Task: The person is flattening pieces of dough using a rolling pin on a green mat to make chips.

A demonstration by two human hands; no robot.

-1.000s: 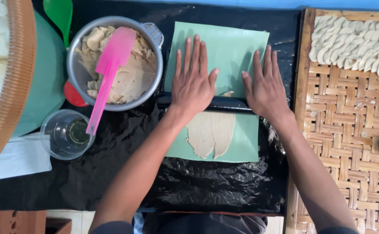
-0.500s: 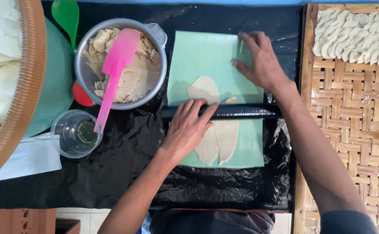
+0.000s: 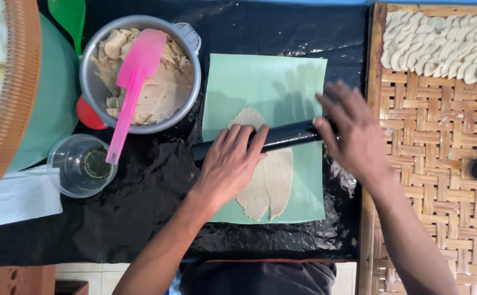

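A black rolling pin [image 3: 282,136] lies across a pale green sheet [image 3: 271,82] on black plastic. Under it is a thin, flattened piece of beige dough [image 3: 271,180]. My left hand [image 3: 230,164] presses flat on the left part of the pin, fingers spread. At the pin's right end rests my right hand [image 3: 353,136], palm down with its fingers apart.
A metal bowl [image 3: 192,71] of dough pieces with a pink spatula [image 3: 132,82] stands at the left, a clear cup [image 3: 69,169] below it. A woven bamboo tray [image 3: 429,180] at the right carries rows of white shaped dough [image 3: 446,49]. A basket rim [image 3: 15,98] is far left.
The pin has rolled from the sheet's lower part to its middle, and more dough now shows below it. My right hand came back from the sheet's top corner onto the pin.
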